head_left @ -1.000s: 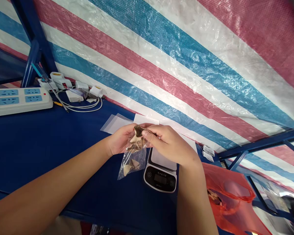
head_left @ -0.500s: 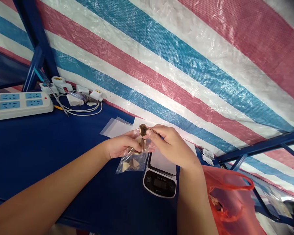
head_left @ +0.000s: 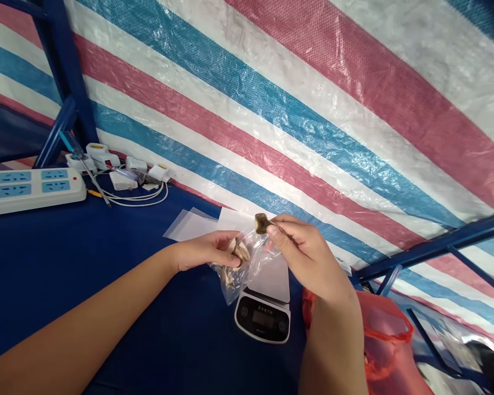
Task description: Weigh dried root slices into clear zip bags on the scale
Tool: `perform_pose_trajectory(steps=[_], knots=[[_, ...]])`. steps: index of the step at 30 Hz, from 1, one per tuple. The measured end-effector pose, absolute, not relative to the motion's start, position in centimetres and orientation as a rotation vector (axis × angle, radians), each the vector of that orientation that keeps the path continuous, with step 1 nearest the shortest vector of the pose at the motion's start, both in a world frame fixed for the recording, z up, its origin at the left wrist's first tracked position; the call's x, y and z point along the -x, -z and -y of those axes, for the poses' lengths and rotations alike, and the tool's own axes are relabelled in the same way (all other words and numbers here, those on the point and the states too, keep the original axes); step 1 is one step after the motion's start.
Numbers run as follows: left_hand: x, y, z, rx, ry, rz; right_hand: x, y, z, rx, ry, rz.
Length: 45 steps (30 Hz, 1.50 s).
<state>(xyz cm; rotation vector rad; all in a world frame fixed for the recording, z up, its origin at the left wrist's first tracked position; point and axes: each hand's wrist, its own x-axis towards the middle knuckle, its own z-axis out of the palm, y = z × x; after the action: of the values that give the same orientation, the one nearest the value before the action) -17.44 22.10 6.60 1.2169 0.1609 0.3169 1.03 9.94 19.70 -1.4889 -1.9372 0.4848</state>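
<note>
My left hand (head_left: 208,251) is closed on a clear plastic bag (head_left: 229,293) with several pale and brown dried pieces (head_left: 239,249) inside, which look like sliced mushroom. Between the thumb and fingers of my right hand (head_left: 302,244) is a dark brown piece with a pale edge (head_left: 262,223), held just above and right of the bag. The bag's clear film stretches toward the right fingers; whether they grip it too I cannot tell. Below the hands stands a flat kitchen scale (head_left: 262,318) with a black front panel, its plate partly covered by the bag and right hand.
White paper and clear sleeves (head_left: 189,225) lie behind the hands. At the left are a power strip (head_left: 33,191), a screwdriver (head_left: 88,170) and white adapters with cables (head_left: 123,180). A red plastic bag (head_left: 389,329) sits right of my forearm. Striped tarpaulin (head_left: 271,137) slopes behind the table.
My right hand has moved right with the brown piece, away from my left hand. The plastic bag has turned and its film is drawn out between the hands. The view has shifted slightly.
</note>
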Motion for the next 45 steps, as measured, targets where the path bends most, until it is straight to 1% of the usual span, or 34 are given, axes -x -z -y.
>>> perform_pose_trajectory(steps=[4, 8, 12, 15, 20, 25, 28, 31, 36, 38, 42, 45], knots=[[17.4, -6.8, -21.7, -1.149, -0.354, -0.186, -2.1, -19.2, -8.6, 1.517, -0.393, 1.786], [16.9, -6.8, -21.4, -1.120, -0.425, -0.317, -4.4, -16.4, -6.8, 1.557, -0.471, 1.438], [15.7, -6.0, -21.0, -1.262, -0.528, -0.437, -7.2, -14.0, -5.9, 1.471, -0.458, 1.084], [14.6, -5.2, -20.1, -1.426, -0.634, -0.556, -8.6, -13.9, -6.0, 1.393, -0.421, 0.996], [13.9, -5.1, -18.5, -1.614, -0.684, -0.655, -9.2, -13.8, -6.7, 1.264, -0.442, 0.862], [14.1, -5.0, -19.0, -1.656, -0.838, -0.685, -10.3, -10.7, -6.1, 1.173, -0.545, 0.622], [14.2, -4.5, -19.5, -1.696, -0.850, -0.705, -11.2, -8.1, -5.3, 1.383, -0.603, 0.593], [14.4, -4.3, -19.5, -1.795, -0.856, -0.705, -11.7, -6.3, -4.7, 1.571, -0.540, 0.598], [14.8, -4.4, -19.5, -1.941, -0.914, -0.705, -12.2, -5.8, -3.9, 1.673, -0.552, 0.776], [15.2, -4.4, -19.8, -1.979, -0.950, -0.736, -12.7, -5.9, -3.5, 1.734, -0.448, 0.834], [15.9, -4.2, -20.9, -2.049, -1.080, -0.850, -14.4, -5.8, -3.0, 1.830, -0.119, 0.796], [16.6, -3.9, -22.0, -2.088, -1.187, -0.932, -15.5, -5.2, -3.1, 1.835, -0.148, 0.741]])
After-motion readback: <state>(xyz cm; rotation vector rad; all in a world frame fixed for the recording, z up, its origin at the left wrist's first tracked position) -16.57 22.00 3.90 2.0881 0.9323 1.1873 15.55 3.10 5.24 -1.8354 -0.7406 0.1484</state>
